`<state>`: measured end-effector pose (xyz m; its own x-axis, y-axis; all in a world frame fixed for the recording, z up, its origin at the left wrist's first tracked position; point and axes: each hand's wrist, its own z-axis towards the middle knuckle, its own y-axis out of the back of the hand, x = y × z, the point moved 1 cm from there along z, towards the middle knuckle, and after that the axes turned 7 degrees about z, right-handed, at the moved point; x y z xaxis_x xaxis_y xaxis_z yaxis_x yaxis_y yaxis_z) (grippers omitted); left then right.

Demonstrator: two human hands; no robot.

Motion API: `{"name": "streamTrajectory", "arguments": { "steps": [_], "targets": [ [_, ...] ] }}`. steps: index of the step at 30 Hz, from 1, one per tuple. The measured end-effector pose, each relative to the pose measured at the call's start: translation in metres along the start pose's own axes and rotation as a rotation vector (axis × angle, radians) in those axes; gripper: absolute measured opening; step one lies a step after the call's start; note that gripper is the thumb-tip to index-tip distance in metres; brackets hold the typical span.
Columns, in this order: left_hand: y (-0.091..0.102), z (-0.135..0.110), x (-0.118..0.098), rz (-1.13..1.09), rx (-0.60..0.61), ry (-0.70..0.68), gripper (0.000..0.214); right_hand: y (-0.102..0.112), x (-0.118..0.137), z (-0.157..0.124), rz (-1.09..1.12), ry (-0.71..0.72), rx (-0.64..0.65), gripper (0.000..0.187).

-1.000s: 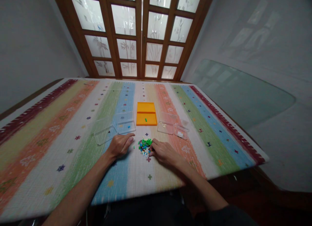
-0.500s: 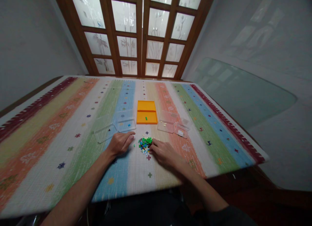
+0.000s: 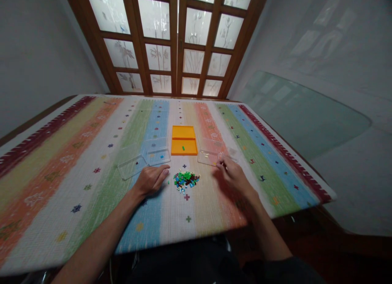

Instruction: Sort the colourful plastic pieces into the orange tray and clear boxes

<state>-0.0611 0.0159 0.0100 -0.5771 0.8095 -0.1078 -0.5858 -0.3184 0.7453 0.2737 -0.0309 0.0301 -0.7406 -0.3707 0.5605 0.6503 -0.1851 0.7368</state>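
A loose pile of small bricks (image 3: pixel 185 179), in green, blue, brown and pale colours, lies on the tablecloth. To its left my left hand (image 3: pixel 152 180) rests on the cloth, fingers curled in, with no object showing in it. My right hand (image 3: pixel 233 174) is raised at the near edge of the right-hand clear boxes, its fingertips pinched together. What they grip, if anything, is too small to name. A clear box (image 3: pixel 207 162) holding a few pale pieces is just left of those fingertips. The smaller clear box at far right is largely hidden behind that hand.
Beyond the pile an opened orange case (image 3: pixel 191 148) holds one green brick (image 3: pixel 183 148). Left of it stand a clear box (image 3: pixel 159 161) with a blue piece and another clear box (image 3: pixel 125 173) with a dark piece. A striped tablecloth (image 3: pixel 101 202) covers the table.
My right hand has left the pile and moved right and away from me to the clear boxes. The pile's right side now shows brown pieces. My left hand has stayed in place.
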Motion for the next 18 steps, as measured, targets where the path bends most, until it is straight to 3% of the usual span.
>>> {"name": "streamTrajectory", "arguments": {
  "steps": [3, 7, 18],
  "targets": [
    [-0.001, 0.0, 0.0, 0.013, 0.016, 0.005, 0.034, 0.016, -0.027, -0.003, -0.087, -0.118, -0.08, 0.022],
    [-0.002, 0.0, 0.0, 0.036, 0.034, 0.009, 0.036, 0.021, -0.049, -0.006, -0.171, -0.171, -0.089, 0.02],
    [-0.002, -0.003, 0.005, 0.018, 0.072, 0.045, 0.035, 0.025, -0.059, -0.004, -0.149, -0.149, -0.061, 0.024]
  ]
}}
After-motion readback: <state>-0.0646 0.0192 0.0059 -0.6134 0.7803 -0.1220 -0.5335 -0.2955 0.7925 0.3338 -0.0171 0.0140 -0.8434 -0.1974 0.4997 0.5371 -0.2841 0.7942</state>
